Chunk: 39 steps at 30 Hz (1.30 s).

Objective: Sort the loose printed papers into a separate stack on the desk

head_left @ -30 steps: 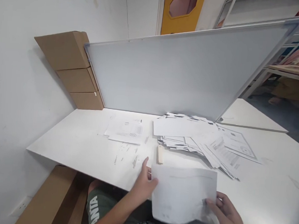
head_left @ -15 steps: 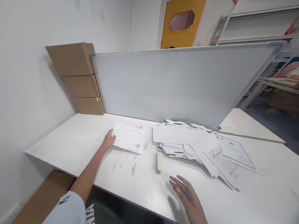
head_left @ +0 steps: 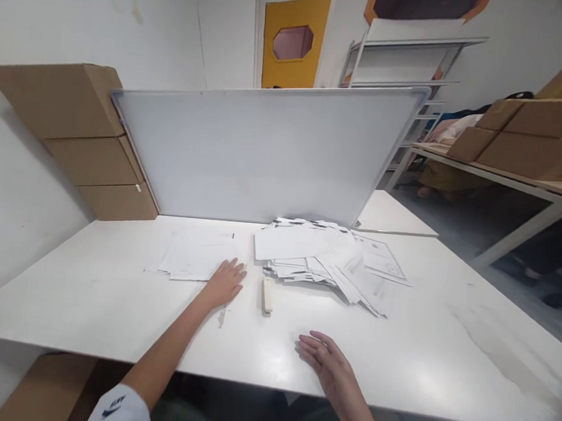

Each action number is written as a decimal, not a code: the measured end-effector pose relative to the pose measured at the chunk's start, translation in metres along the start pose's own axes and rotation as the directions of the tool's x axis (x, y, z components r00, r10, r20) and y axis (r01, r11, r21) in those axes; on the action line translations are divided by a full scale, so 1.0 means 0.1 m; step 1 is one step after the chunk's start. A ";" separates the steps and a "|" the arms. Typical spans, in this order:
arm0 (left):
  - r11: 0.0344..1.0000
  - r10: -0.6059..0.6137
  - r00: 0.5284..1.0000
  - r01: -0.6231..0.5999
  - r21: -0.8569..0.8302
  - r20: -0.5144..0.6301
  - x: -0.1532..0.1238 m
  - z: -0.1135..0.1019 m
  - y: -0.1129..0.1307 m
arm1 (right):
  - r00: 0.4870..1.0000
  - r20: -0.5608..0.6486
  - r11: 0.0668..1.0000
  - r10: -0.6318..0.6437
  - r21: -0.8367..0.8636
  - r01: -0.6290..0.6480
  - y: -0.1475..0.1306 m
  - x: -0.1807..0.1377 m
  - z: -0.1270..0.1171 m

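Note:
My left hand [head_left: 226, 283] lies over the right edge of a small stack of papers [head_left: 192, 255], fingers spread and gripping nothing. To its right, a cream stapler [head_left: 267, 296] rests on the white table [head_left: 122, 302]. Beyond the stapler spreads a large untidy pile of paper sheets [head_left: 302, 248], some fanned out toward the right. My right hand [head_left: 325, 360] hovers near the table's front edge, palm turned inward, fingers loosely extended and holding nothing.
A whiteboard [head_left: 256, 156] stands upright along the table's back edge. Stacked cardboard boxes [head_left: 101, 144] lean by the wall at left. At right, another table [head_left: 488, 170] carries more cardboard boxes [head_left: 534, 143]. Behind are a metal shelf [head_left: 402, 84] and a yellow door [head_left: 294, 75].
My left hand has let go of the paper it held, which now lies on the small stack, and has moved to the stack's right edge. The view has turned right.

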<state>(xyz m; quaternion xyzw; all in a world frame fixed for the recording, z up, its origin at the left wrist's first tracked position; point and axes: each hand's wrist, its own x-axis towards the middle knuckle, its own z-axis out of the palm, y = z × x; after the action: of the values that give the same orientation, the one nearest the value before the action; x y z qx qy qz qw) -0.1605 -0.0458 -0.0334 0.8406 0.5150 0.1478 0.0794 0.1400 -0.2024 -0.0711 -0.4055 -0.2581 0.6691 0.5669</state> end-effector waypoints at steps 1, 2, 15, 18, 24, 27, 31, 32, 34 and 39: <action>0.999 0.035 0.999 -0.035 -0.004 0.019 0.03 0.02 0.01 | 1.000 0.016 1.000 0.000 0.014 0.000 -0.01 0.00 0.00; 0.998 0.059 0.998 -0.059 -0.007 0.030 0.05 0.01 -0.01 | 1.000 0.019 1.000 -0.007 0.021 0.007 -0.01 -0.01 0.01; 0.959 0.266 0.963 -0.259 0.118 -0.051 0.52 -0.29 -0.41 | 0.992 0.053 0.989 -0.113 0.100 0.107 -0.02 0.16 0.13; 0.928 0.329 0.928 -0.284 0.239 -0.174 0.54 -0.20 -0.50 | 0.988 0.031 0.986 -0.153 0.077 0.150 0.06 0.19 0.13; 0.956 0.231 0.857 -0.113 0.269 -0.460 0.14 -0.05 -0.47 | 0.958 0.014 0.910 -0.287 -0.308 0.277 0.05 0.30 0.11; 0.982 0.140 0.837 -0.047 0.185 -0.528 -0.04 -0.04 -0.41 | 0.853 0.060 0.432 -0.518 -0.843 0.321 -0.39 0.64 -0.05; 0.996 -0.018 0.890 0.057 0.072 -0.456 -0.07 -0.05 -0.36 | 0.777 -0.070 0.268 -0.625 -0.955 0.130 -1.02 1.34 -0.41; 0.995 -0.057 0.895 0.088 0.049 -0.443 -0.06 -0.06 -0.35 | 0.764 -0.105 0.249 -0.636 -0.966 0.074 -1.10 1.48 -0.50; 0.990 -0.122 0.896 0.139 0.009 -0.426 -0.06 -0.08 -0.33 | 0.742 -0.158 0.215 -0.651 -0.976 -0.019 -1.14 1.67 -0.64; 0.959 -0.283 0.889 0.273 -0.078 -0.360 -0.08 -0.12 -0.26 | 0.698 -0.169 0.112 -0.696 -0.986 -0.126 -0.98 1.71 -0.79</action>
<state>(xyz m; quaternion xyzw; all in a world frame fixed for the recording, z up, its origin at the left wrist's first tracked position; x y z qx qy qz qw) -0.1899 -0.0409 -0.0308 0.7146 0.6337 0.2960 0.0125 0.2550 -0.0238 -0.0774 -0.7931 -0.4972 0.0338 0.3502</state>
